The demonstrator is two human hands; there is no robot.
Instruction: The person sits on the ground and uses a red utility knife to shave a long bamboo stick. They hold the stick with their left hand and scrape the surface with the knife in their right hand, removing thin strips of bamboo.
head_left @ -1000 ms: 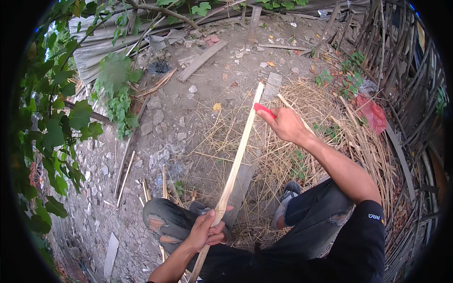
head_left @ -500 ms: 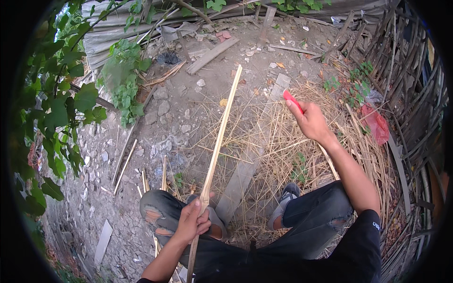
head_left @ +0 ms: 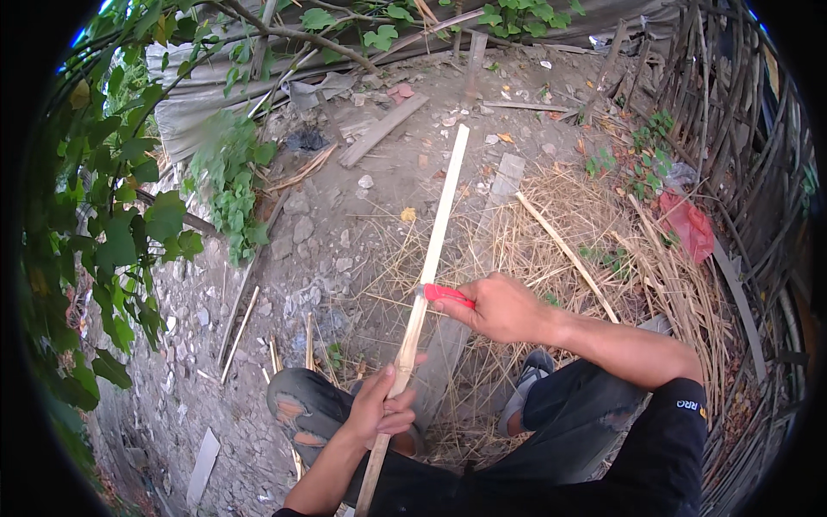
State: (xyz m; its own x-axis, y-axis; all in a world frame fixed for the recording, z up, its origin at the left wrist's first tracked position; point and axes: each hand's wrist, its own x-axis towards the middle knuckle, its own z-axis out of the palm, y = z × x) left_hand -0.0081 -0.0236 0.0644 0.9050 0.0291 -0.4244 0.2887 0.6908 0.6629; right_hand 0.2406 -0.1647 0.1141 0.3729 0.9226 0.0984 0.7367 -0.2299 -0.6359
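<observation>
A long, pale bamboo strip slants from my lap away toward the far middle. My left hand is closed around its lower part, just in front of my left knee. In my right hand is a red-handled knife, gripped with the fingers wrapped round the handle. The knife's front end meets the strip about halfway along, above my left hand; its blade is barely visible. Between the knife and my left hand the strip's face looks rougher and yellower than the smooth pale part beyond.
Thin shavings litter the ground ahead and right, with another strip on them. A flat board lies between my feet. Leafy vines hang at left. A stick fence and a red plastic piece are at right.
My right hand has come down and left with the knife, from out at the right onto the strip. The strip's far end has shifted to the right, still in my left hand.
</observation>
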